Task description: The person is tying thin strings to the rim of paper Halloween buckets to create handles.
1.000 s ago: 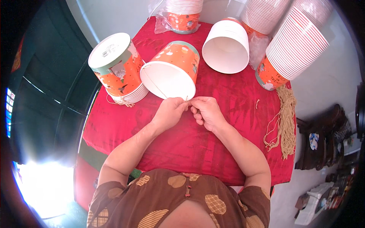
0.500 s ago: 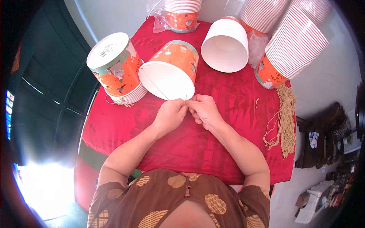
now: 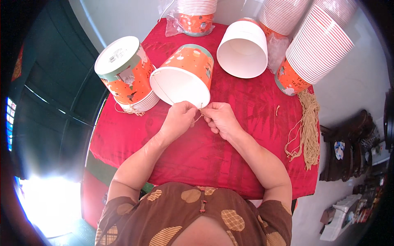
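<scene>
lay on its side on the red tablecloth (image 3: 230,135), orange paper bucket (image 3: 186,76), open mouth toward the body, rim just beyond both hands. pinched the tan string (image 3: 198,118) between left hand (image 3: 179,119) and right hand (image 3: 218,119), fingers closed on it, knuckles nearly touching at the rim's near right edge. ran across the white mouth from there, up-left; roughly equally near, both hands.

The left hand (image 3: 179,119) and right hand (image 3: 219,118) have moved slightly apart at the centre of the frame, and the string (image 3: 198,118) now shows between them.
</scene>
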`<state>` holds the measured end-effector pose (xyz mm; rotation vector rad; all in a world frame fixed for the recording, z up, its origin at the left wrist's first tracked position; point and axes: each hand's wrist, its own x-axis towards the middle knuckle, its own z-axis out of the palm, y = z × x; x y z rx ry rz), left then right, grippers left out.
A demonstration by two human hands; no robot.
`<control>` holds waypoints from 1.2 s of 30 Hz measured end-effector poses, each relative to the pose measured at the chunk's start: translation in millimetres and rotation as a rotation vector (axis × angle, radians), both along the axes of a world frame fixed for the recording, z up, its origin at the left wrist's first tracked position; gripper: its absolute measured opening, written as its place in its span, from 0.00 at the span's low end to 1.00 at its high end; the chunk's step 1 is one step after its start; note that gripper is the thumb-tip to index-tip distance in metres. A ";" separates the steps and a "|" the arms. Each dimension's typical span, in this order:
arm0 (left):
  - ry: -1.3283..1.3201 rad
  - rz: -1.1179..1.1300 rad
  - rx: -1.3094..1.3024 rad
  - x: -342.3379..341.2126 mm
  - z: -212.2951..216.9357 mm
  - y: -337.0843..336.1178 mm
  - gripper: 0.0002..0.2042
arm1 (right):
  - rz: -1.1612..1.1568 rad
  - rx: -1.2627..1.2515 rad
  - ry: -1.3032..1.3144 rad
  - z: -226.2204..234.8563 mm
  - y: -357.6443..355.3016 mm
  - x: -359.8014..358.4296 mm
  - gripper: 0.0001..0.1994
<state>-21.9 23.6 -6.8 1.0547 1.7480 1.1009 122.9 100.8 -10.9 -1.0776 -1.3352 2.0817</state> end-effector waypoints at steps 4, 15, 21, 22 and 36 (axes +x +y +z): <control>-0.111 -0.016 0.052 4.0 5.6 -1.9 0.09 | 0.023 -0.012 -0.003 -0.3 1.7 1.0 0.08; -0.238 0.051 0.002 5.8 2.5 2.2 0.06 | 0.028 -0.015 0.002 -1.4 3.0 1.4 0.06; -0.291 0.068 0.063 7.6 -1.3 3.1 0.04 | 0.021 -0.010 0.011 -1.9 2.8 1.4 0.05; -0.289 0.068 0.056 7.1 -2.2 3.3 0.04 | 0.015 -0.009 0.012 -2.0 2.8 1.3 0.05; -0.247 0.060 0.084 7.3 1.2 1.8 0.04 | 0.122 -0.079 -0.020 2.3 9.5 7.4 0.06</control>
